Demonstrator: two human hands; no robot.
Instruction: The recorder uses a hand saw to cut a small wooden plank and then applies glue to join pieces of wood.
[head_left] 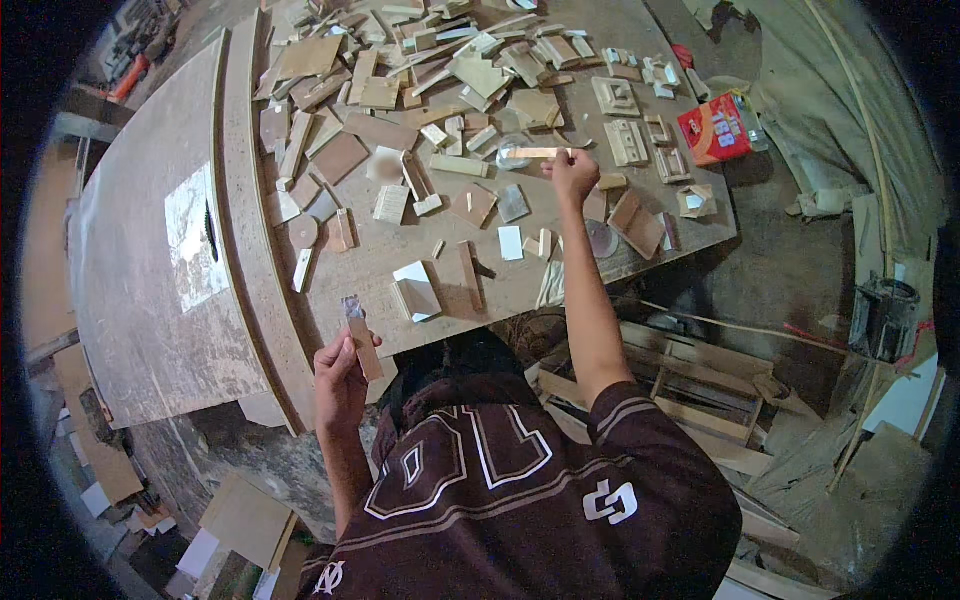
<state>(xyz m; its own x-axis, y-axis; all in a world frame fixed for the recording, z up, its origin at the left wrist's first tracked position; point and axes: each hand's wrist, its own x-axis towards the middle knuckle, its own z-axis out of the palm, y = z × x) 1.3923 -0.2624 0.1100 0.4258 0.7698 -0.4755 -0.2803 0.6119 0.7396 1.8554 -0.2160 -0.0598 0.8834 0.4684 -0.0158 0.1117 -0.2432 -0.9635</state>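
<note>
One wooden strip (pixel 363 352) held near, one flat stick (pixel 533 153) held far

Near left, the brown, straight-edged strip is gripped between the thumb and fingers of the left hand (pixel 340 368); its far end is marked by a mottled grey-blue patch. Beyond, a white-faced block (pixel 418 290) is borne by the smooth brown table (pixel 365 235). Farther right, the thin, pale stick is pinched in the closed right hand (pixel 573 174), its tip held at a round, clear container (pixel 512 143). Adhesive is apparently being picked up; a careful carry back to the strip seems called for. Far off, rough, angular offcuts (pixel 480 75) are heaped.
</note>
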